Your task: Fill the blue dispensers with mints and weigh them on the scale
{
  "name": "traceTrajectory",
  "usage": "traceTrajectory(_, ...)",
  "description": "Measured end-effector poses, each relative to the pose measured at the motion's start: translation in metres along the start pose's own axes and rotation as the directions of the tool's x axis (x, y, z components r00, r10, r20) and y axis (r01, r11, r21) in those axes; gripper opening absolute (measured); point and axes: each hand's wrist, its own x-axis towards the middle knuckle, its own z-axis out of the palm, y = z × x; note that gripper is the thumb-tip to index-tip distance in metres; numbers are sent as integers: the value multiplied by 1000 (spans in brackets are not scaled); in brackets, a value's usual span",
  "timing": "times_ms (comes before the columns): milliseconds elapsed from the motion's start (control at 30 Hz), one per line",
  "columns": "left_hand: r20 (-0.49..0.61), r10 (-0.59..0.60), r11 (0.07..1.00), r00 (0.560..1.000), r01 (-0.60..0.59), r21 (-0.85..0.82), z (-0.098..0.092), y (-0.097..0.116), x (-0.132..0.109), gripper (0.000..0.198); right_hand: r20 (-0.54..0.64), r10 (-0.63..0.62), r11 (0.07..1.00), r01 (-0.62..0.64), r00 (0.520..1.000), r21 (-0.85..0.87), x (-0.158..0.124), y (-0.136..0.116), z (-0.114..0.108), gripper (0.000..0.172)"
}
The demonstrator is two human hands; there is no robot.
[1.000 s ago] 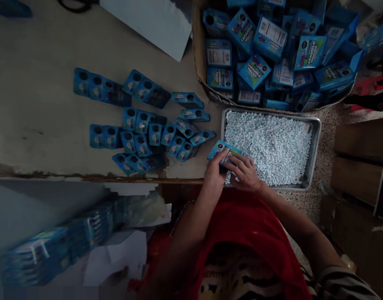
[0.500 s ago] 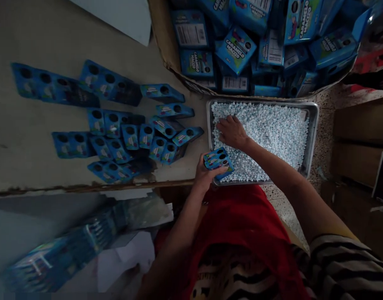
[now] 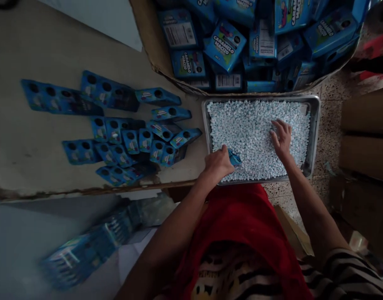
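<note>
My left hand grips a small blue candy box over the lower left part of a metal tray. My fingers hide most of the box, so whether there is more than one I cannot tell. Small white and pale blue candies fill the tray in a loose layer. On the right side of the tray, my right hand hovers over or touches the candies, its fingers spread and holding nothing visible.
Several blue boxes stand in rows on the table to the left. Behind the tray, a large cardboard carton holds many printed blue boxes. Brown cartons lie at the right. A blue stack sits below the table edge.
My right hand has moved from the tray's left side to its right. My left hand has turned over and shifted right over the candies, tipping the grip on the box.
</note>
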Motion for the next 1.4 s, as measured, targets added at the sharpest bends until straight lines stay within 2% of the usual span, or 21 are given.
traceTrajectory(100,14,-62,998,998,61,5,8,16,16,58,86,-78,995,83,993,-57,10,2,31,59)
traceTrajectory(200,-1,-80,991,997,79,-107,10,28,35,62,168,-98,994,103,981,-21,16,-11,50,54)
traceTrajectory(267,-28,-59,981,998,53,-185,11,32,47,68,215,-77,995,60,974,82,15,-21,55,51)
traceTrajectory(333,-48,-31,974,998,19,-227,11,36,55,69,237,-30,965,-34,971,261,14,-29,57,50)
traceTrajectory(467,-116,39,954,992,-71,-290,9,48,50,67,220,144,757,-251,965,603,13,-38,55,57)
traceTrajectory(567,-222,175,886,959,-252,-390,7,59,36,76,116,260,658,-264,959,706,14,-43,41,68)
traceTrajectory(667,-296,321,768,899,-431,-473,9,61,27,78,57,343,547,-249,938,800,16,-52,19,64)
traceTrajectory(733,-352,347,721,869,-487,-493,13,57,27,82,84,393,446,-270,916,853,17,-61,6,58)
traceTrajectory(800,-397,328,706,857,-502,-499,18,50,29,86,140,430,350,-307,892,885,16,-72,-2,54)
traceTrajectory(933,-369,352,669,860,-507,-543,24,39,33,81,205,492,205,-341,846,917,9,-89,-2,49)
traceTrajectory(1000,-360,359,666,861,-507,-547,23,39,33,79,182,457,262,-327,871,908,4,-94,0,52)
traceTrajectory(1067,-361,357,694,862,-503,-516,20,43,33,75,135,352,404,-280,926,871,2,-97,2,57)
traceTrajectory(1133,-361,376,744,853,-511,-431,15,48,32,70,88,229,511,-197,969,837,1,-101,2,58)
traceTrajectory(1167,-363,394,770,844,-519,-371,12,50,31,67,64,190,526,-157,980,836,2,-104,2,56)
traceTrajectory(1267,-382,470,792,796,-571,-215,2,48,30,64,-2,187,448,-84,982,890,5,-120,-1,42)
traceTrajectory(1333,-353,551,756,756,-631,-172,-4,40,31,63,-34,227,379,-56,973,924,7,-131,-2,38)
traceTrajectory(1400,-346,580,736,737,-657,-165,-7,29,33,63,-59,278,339,-40,959,940,8,-139,-2,38)
